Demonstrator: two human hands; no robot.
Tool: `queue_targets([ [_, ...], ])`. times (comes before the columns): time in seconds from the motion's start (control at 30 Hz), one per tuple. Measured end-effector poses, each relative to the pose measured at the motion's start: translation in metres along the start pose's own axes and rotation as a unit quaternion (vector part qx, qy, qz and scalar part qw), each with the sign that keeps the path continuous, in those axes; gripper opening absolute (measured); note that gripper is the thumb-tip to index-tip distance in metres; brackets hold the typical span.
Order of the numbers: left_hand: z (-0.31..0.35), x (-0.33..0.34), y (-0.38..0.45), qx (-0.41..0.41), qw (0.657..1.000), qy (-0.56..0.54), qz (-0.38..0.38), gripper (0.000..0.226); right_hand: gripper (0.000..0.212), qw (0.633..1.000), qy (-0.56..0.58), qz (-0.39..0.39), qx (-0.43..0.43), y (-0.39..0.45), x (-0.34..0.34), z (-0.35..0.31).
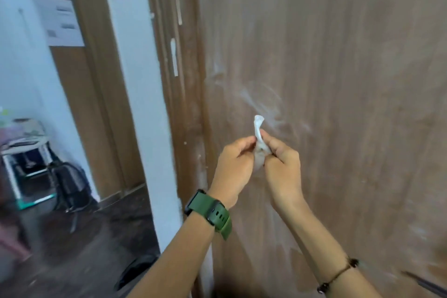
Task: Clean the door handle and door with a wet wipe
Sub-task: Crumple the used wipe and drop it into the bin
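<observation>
A brown wooden door (338, 80) fills the right side of the head view, with pale smear marks across its face. Both my hands are raised in front of it at mid height. My left hand (232, 167), with a green watch on its wrist, and my right hand (283, 167) pinch a small crumpled white wet wipe (258, 133) between them. One end of the wipe sticks up above my fingers. A white latch plate (174, 55) shows on the door's edge. No door handle is in sight.
A white wall post (145, 104) stands left of the door edge. Beyond it are a second brown door (96, 80), a dark floor, a white stool (26, 152) with items on it, and a dark bag (69, 179) on the floor.
</observation>
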State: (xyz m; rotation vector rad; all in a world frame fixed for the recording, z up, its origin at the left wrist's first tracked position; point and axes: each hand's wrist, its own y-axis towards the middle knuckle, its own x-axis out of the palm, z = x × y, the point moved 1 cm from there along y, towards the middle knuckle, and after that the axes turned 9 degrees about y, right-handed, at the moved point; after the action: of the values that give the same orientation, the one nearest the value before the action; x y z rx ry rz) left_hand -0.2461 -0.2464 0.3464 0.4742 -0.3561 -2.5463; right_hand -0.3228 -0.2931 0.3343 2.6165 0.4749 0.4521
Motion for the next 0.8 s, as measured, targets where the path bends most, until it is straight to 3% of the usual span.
queue_targets([
  [0.27, -0.046, -0.150, -0.018, -0.042, 0.993, 0.003, 0.108, 0.025, 0.041, 0.988, 0.007, -0.150, 0.034, -0.022, 0.150, 0.043],
  [0.47, -0.100, -0.250, -0.029, -0.118, 0.975, 0.019, 0.189, 0.027, 0.026, 0.977, 0.006, -0.200, 0.077, -0.043, 0.246, 0.080],
  [0.57, -0.122, -0.284, -0.035, -0.136, 0.964, 0.015, 0.229, 0.031, 0.012, 0.971, -0.021, -0.220, 0.093, -0.050, 0.283, 0.100],
  [0.8, -0.192, -0.320, -0.044, -0.213, 0.937, 0.016, 0.275, 0.038, 0.009, 0.959, -0.090, -0.241, 0.116, -0.054, 0.332, 0.174],
])
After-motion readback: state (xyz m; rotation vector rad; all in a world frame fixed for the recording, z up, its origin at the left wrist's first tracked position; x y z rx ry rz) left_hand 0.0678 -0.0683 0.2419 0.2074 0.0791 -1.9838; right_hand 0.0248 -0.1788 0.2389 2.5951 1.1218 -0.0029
